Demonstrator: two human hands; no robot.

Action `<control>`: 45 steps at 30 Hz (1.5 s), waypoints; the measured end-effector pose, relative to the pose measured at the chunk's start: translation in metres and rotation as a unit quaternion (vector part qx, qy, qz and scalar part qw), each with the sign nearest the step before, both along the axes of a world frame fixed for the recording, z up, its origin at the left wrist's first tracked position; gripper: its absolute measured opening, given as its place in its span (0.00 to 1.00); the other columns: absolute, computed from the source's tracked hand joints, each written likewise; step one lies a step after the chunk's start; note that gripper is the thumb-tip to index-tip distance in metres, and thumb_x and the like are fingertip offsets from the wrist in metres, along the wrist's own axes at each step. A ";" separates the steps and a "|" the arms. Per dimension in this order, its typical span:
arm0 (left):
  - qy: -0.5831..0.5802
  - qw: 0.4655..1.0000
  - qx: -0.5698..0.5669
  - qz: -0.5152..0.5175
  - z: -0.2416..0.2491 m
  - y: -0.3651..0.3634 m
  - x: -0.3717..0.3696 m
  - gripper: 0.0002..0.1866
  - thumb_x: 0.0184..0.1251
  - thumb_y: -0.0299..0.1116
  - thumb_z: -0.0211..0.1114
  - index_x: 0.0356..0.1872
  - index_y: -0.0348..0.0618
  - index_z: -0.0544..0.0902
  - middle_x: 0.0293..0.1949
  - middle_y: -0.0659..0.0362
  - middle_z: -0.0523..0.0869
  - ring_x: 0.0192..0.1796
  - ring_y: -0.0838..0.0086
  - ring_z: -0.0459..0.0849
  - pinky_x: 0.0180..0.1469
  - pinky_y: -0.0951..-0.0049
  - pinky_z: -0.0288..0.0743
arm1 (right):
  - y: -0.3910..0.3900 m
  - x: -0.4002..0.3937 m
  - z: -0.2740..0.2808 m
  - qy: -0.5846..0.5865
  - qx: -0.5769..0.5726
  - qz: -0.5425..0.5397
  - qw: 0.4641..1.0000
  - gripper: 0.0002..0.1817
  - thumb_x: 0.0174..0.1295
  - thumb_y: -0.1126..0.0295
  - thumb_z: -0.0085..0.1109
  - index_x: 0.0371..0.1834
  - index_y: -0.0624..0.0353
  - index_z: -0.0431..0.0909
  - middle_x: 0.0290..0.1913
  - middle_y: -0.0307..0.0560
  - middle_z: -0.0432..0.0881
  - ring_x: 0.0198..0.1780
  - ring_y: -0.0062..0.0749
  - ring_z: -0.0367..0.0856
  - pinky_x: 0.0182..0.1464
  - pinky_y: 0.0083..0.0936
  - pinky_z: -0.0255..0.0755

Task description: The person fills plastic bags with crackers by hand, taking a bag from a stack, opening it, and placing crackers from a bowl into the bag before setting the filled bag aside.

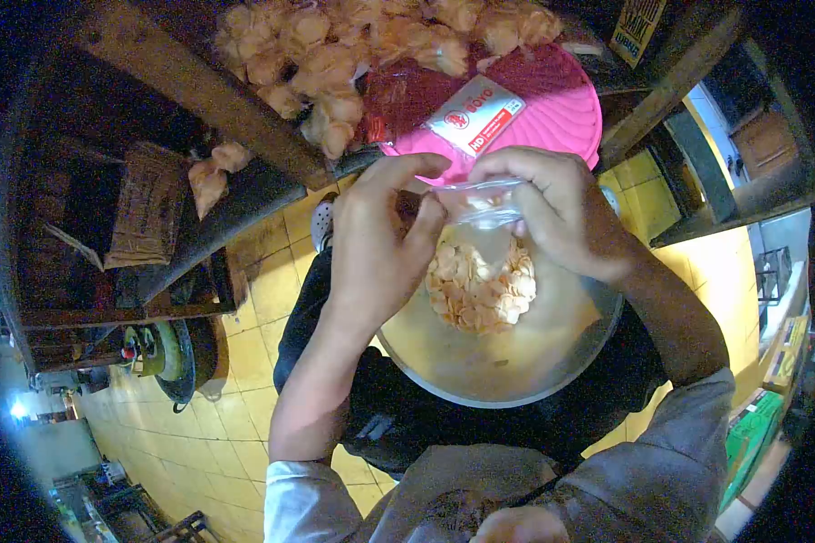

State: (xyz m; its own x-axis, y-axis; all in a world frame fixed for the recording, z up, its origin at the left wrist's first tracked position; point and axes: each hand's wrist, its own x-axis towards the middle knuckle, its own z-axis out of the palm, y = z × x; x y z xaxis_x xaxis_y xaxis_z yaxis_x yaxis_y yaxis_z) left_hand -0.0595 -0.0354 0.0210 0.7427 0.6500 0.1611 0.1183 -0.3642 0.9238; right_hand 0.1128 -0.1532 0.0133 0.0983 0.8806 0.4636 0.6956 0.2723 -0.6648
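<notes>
A clear plastic bag (484, 201) stretches between my two hands, over a round metal basin on my lap. My left hand (380, 235) is at the bag's left edge, its thumb and fingers bent with a small gap between them. On the other side, my right hand (561, 204) pinches the bag between thumb and fingers. Below the bag, a heap of thin round chips (482, 294) lies in the basin (516, 376). Whether some pale pieces behind the plastic are inside the bag is hard to tell.
Beyond my hands, a pink ribbed tray (561, 100) holds a white-and-red labelled packet (478, 113). Many filled bags of chips (312, 45) lie at the top. Wooden beams (199, 86) flank them. A green pot-like object (167, 353) stands left over yellow tiles.
</notes>
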 end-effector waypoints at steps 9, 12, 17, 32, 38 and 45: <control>-0.068 0.995 -0.002 -0.075 -0.001 -0.007 0.012 0.15 0.56 0.25 0.67 0.47 0.38 0.83 0.38 0.52 0.85 0.39 0.66 0.85 0.42 0.69 0.77 | -0.007 -0.002 0.005 -0.077 -0.086 0.013 0.993 0.12 0.60 0.69 0.61 0.42 0.65 0.76 0.32 0.58 0.82 0.34 0.51 0.86 0.36 0.39 0.78; -0.067 0.993 0.065 -0.078 0.007 -0.013 0.015 0.22 0.58 0.28 0.68 0.56 0.39 0.78 0.42 0.54 0.83 0.44 0.69 0.84 0.47 0.69 0.76 | -0.006 0.001 0.004 -0.010 -0.083 0.024 0.996 0.14 0.63 0.65 0.62 0.42 0.66 0.75 0.31 0.52 0.83 0.34 0.38 0.86 0.37 0.33 0.76; -0.081 0.966 -0.058 -0.240 -0.008 -0.027 0.016 0.28 0.62 0.31 0.68 0.62 0.39 0.70 0.44 0.57 0.82 0.47 0.74 0.81 0.52 0.70 0.75 | -0.010 -0.004 0.032 0.276 -0.125 0.065 0.951 0.09 0.66 0.70 0.57 0.41 0.65 0.77 0.31 0.36 0.79 0.38 0.15 0.75 0.40 0.20 0.71; -0.048 0.969 -0.182 -0.157 -0.003 -0.028 0.021 0.11 0.69 0.36 0.60 0.37 0.38 0.83 0.28 0.64 0.82 0.33 0.81 0.79 0.37 0.74 0.73 | -0.005 0.017 -0.008 0.420 -0.014 0.037 0.907 0.30 0.68 0.60 0.59 0.69 0.63 0.65 0.54 0.46 0.80 0.59 0.28 0.74 0.60 0.27 0.68; 0.040 0.936 -0.232 -0.261 -0.016 -0.031 0.024 0.18 0.71 0.43 0.63 0.51 0.38 0.81 0.43 0.59 0.86 0.46 0.76 0.82 0.52 0.71 0.75 | -0.004 -0.008 0.016 0.489 -0.063 0.082 0.866 0.17 0.73 0.60 0.46 0.36 0.61 0.78 0.67 0.63 0.70 0.68 0.48 0.69 0.67 0.39 0.64; 0.087 0.958 0.272 0.000 -0.022 -0.035 0.018 0.29 0.71 0.58 0.54 0.49 0.36 0.80 0.41 0.42 0.85 0.47 0.53 0.83 0.54 0.57 0.72 | -0.013 0.007 0.034 0.251 0.005 -0.148 0.956 0.16 0.72 0.59 0.46 0.41 0.59 0.78 0.45 0.48 0.84 0.44 0.32 0.80 0.49 0.28 0.74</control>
